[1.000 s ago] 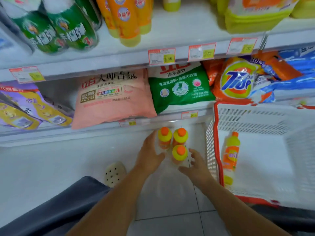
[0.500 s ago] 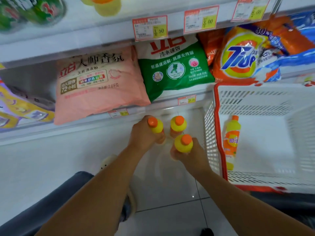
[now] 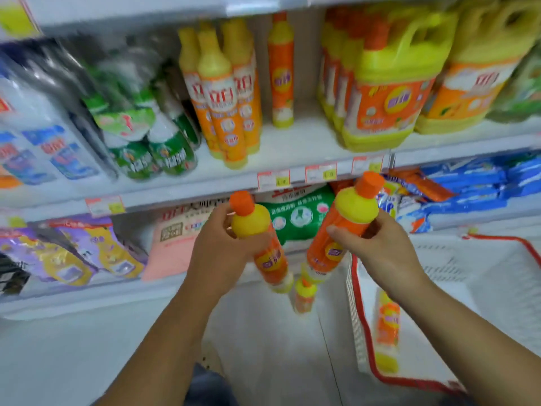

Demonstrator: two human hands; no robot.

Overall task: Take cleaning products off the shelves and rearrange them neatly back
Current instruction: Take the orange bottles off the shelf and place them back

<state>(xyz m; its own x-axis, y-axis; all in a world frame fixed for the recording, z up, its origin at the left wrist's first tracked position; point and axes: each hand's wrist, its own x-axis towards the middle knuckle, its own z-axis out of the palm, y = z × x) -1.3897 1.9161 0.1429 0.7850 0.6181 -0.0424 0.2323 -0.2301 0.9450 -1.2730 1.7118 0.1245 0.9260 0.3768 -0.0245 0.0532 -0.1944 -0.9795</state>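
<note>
My left hand point(image 3: 218, 250) grips an orange-and-yellow detergent bottle point(image 3: 257, 238) with an orange cap, held up in front of the lower shelf. My right hand point(image 3: 380, 247) grips a second bottle of the same kind point(image 3: 342, 227), tilted to the right. A third such bottle point(image 3: 304, 294) stands on the floor below them. A fourth one point(image 3: 386, 326) lies inside the white basket point(image 3: 439, 259). More of these bottles point(image 3: 228, 112) stand on the upper shelf point(image 3: 292, 148), with a gap beside them.
Large yellow detergent jugs point(image 3: 386, 92) stand at the upper right, green bottles point(image 3: 152, 142) at the upper left. Pink point(image 3: 172, 244), green point(image 3: 295, 218) and blue point(image 3: 468, 186) powder bags lie on the lower shelf. The red-rimmed basket sits on the white tiled floor at right.
Both hands closed on bottles on the floor and lifted them up toward the shelves. One bottle stayed on the floor. The view tilted upward.
</note>
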